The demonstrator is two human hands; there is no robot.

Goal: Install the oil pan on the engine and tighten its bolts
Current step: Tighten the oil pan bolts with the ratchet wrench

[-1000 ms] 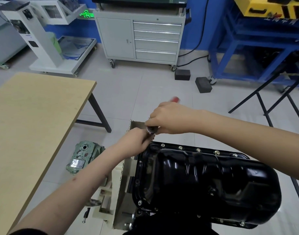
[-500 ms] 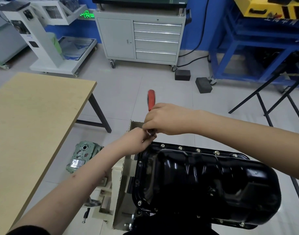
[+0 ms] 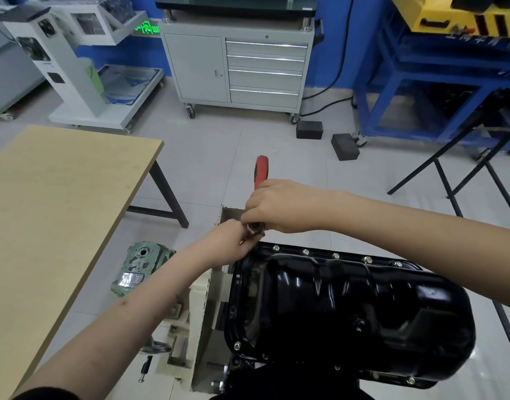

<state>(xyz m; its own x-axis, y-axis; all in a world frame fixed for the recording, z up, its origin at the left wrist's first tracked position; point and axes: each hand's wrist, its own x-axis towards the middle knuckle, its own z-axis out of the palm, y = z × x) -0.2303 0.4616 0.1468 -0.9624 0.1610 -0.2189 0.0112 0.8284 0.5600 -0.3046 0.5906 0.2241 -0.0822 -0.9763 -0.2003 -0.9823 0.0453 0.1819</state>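
Glossy black stamped steel, the oil pan (image 3: 349,307) sits upturned on the engine, ribbed along its sloping side, with small silver bolts (image 3: 305,252) spaced round its flange. At the far left corner the right hand (image 3: 285,206) has its grip closed round a red-handled ratchet (image 3: 261,171), handle pointing away. The left hand (image 3: 230,241) pinches the chrome socket (image 3: 254,227) beneath the ratchet head.

A pale tiled floor (image 3: 207,157) carries a green gearbox housing (image 3: 138,269), two dark blocks (image 3: 309,129), a wheeled grey cabinet (image 3: 236,67) and the wooden tabletop (image 3: 45,197) on dark legs.
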